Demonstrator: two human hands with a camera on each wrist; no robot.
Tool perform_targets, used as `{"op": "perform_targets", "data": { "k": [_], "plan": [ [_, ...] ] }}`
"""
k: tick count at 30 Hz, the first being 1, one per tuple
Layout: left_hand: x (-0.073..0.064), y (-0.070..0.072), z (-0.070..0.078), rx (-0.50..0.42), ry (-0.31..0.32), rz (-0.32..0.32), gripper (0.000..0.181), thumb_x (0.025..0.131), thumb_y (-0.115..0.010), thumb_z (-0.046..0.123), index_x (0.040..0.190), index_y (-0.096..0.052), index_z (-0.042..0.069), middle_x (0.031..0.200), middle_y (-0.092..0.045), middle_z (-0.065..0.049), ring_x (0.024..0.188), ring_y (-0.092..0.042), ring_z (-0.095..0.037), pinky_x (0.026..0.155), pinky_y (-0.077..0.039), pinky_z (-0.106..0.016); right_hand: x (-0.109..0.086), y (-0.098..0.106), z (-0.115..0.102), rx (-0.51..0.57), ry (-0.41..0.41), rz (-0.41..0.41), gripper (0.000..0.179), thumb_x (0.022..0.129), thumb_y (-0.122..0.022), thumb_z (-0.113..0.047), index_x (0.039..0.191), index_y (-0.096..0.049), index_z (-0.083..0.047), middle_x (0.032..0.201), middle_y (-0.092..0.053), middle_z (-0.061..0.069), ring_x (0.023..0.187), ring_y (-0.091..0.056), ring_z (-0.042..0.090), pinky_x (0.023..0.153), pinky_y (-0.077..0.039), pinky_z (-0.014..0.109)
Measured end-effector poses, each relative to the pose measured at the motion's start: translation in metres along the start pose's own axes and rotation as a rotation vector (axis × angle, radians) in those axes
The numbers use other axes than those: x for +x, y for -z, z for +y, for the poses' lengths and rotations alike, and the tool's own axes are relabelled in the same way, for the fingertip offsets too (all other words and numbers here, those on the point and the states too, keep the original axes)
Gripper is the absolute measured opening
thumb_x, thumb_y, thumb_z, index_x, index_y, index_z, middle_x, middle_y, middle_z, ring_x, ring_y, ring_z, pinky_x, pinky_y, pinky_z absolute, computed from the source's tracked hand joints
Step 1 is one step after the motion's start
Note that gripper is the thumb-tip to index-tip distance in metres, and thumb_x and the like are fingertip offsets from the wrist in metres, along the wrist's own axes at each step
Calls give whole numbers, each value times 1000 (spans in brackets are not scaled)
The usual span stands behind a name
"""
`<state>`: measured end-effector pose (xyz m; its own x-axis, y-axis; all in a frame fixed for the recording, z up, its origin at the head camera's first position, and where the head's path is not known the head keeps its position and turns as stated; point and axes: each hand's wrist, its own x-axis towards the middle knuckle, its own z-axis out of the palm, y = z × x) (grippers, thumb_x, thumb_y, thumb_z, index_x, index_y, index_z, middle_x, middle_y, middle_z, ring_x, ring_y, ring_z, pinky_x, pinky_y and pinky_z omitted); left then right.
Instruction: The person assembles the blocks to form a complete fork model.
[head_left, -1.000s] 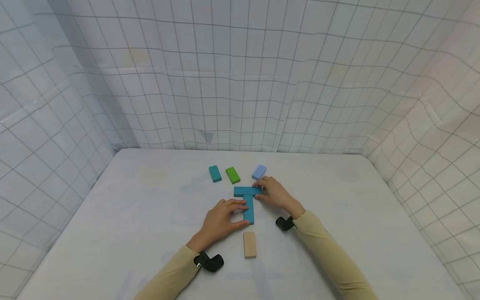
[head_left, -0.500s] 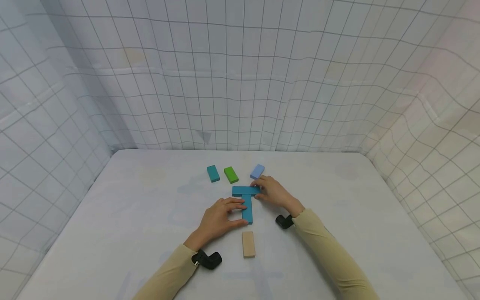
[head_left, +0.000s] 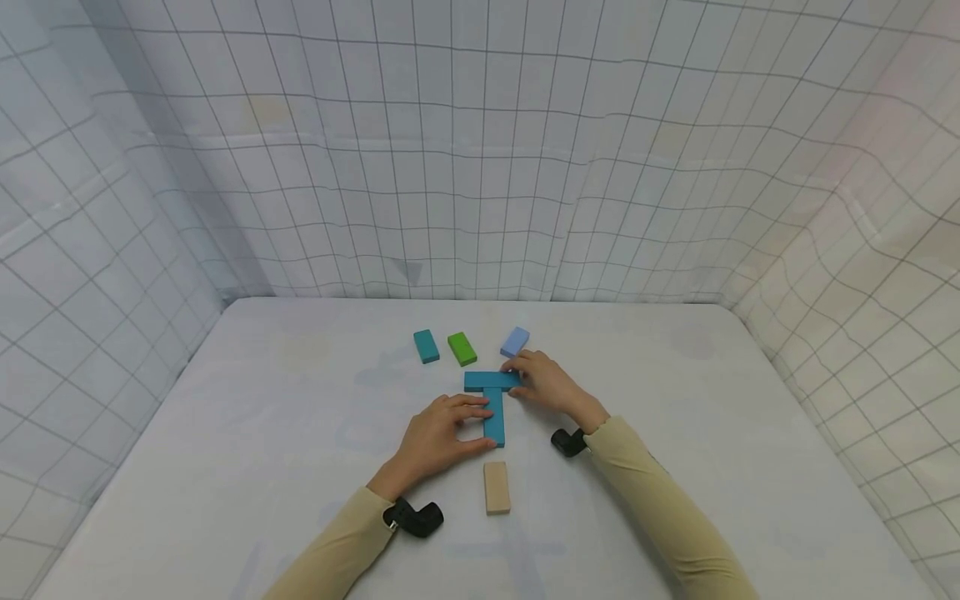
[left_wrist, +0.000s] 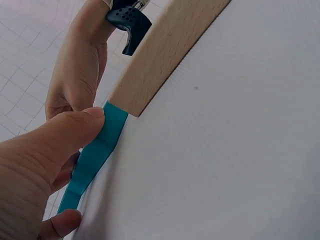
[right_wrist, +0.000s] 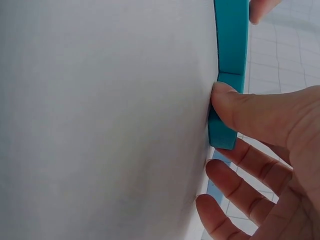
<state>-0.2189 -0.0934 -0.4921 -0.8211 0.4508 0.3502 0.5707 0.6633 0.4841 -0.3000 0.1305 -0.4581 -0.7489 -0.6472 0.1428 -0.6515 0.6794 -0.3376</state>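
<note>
Two flat blue blocks form a T on the table. The crosswise blue block (head_left: 480,382) touches the far end of the lengthwise blue block (head_left: 494,428). My left hand (head_left: 433,439) holds the lengthwise block, thumb at its near end and fingertips along its left side. With thumb and fingers on its long sides, my right hand (head_left: 551,387) pinches the crosswise block's right end. The right wrist view shows that thumb against the crosswise block (right_wrist: 223,131), the other fingers spread below. A plain wooden block (head_left: 497,489) lies just short of the T's foot.
Beyond the T lie a teal block (head_left: 426,347), a green block (head_left: 462,349) and a light blue block (head_left: 514,342), the last close to my right fingers. White cloth covers the table (head_left: 300,467). Gridded white sheets (head_left: 465,167) hang at the back and sides.
The view has shifted slightly. Both hands keep their places on the blue blocks, and no block has visibly moved on the table.
</note>
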Motion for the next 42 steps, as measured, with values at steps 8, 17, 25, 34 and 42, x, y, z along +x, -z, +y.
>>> {"op": "perform_targets", "data": {
  "k": [8, 17, 25, 34, 42],
  "plan": [
    [9, 5, 4, 143, -18, -34, 36, 84, -66, 53, 108, -73, 28, 122, -60, 11, 108, -55, -13, 74, -50, -31, 1, 1, 4, 29, 20, -2, 33, 84, -74, -15, 113, -64, -5, 107, -59, 9, 91, -53, 22, 81, -43, 38],
    [11, 2, -4, 73, -34, -25, 34, 76, -73, 53, 98, -73, 27, 117, -61, 13, 106, -55, -11, 75, -50, -31, -1, -3, 8, 120, 37, -21, 32, 85, -73, -15, 114, -63, -5, 106, -58, 6, 91, -51, 21, 81, -42, 37],
    [11, -5, -13, -89, -25, 13, 36, 73, -76, 51, 99, -74, 26, 116, -61, 14, 94, -55, -4, 74, -47, -25, -1, -3, 13, 123, 63, -23, 31, 86, -72, -16, 114, -63, -6, 110, -57, 7, 92, -51, 20, 83, -41, 37],
    [19, -1, -11, -149, 2, 10, 32, 72, -80, 46, 96, -73, 26, 115, -61, 16, 85, -54, 0, 70, -46, -24, 2, 1, 16, 143, 69, -9, 31, 85, -72, -12, 114, -62, -5, 109, -56, 8, 94, -51, 21, 83, -41, 37],
    [15, -2, -12, -156, 29, -11, 33, 73, -80, 46, 98, -73, 26, 115, -61, 14, 80, -54, 1, 68, -46, -22, -6, 0, 11, 179, -7, -75, 52, 84, -74, -16, 130, -54, -4, 119, -54, 10, 99, -50, 22, 86, -42, 40]
  ]
}}
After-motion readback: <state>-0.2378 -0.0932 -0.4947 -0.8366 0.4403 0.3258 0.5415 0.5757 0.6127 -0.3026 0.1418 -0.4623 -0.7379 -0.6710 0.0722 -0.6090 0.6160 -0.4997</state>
